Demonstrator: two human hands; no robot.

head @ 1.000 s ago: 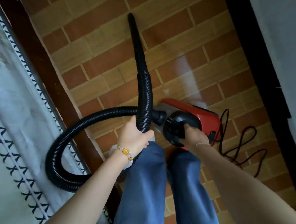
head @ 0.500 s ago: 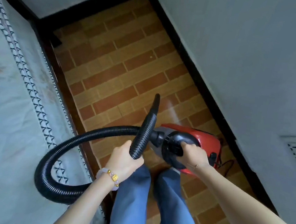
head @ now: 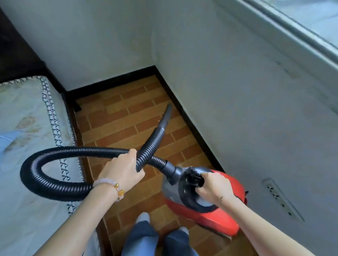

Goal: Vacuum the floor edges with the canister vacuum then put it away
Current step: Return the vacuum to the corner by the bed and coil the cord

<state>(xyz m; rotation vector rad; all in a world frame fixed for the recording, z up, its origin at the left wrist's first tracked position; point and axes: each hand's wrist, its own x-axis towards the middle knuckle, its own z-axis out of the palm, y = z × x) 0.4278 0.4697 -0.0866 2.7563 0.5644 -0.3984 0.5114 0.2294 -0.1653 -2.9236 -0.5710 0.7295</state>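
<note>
Head camera, looking down past my own arms. Nearest are my legs point(head: 142, 249) in blue jeans, standing on a brick-patterned floor point(head: 113, 120), in a narrow strip between a bed point(head: 16, 117) on my left and a pale wall point(head: 237, 113) on my right. My left hand point(head: 121, 171), a beaded bracelet point(head: 115, 186) at its wrist, has its fingers point(head: 131, 154) curled round the black ribbed hose point(head: 40, 185) where the hose crosses over itself after looping out above the bed's edge. My right hand point(head: 215, 187) grips the black handle point(head: 195, 180) on top of the red canister vacuum point(head: 217, 217), fingers wrapped round it; the canister is tilted, just beside my right leg and near the wall, and I cannot tell whether it touches the floor. Beyond my left hand the hose ends in a slim black nozzle point(head: 167, 115) pointing toward the dark baseboard point(head: 187, 119) of the right wall. A wall socket point(head: 281, 198) sits right of the canister. Farthest off, the floor ends in a corner.
</note>
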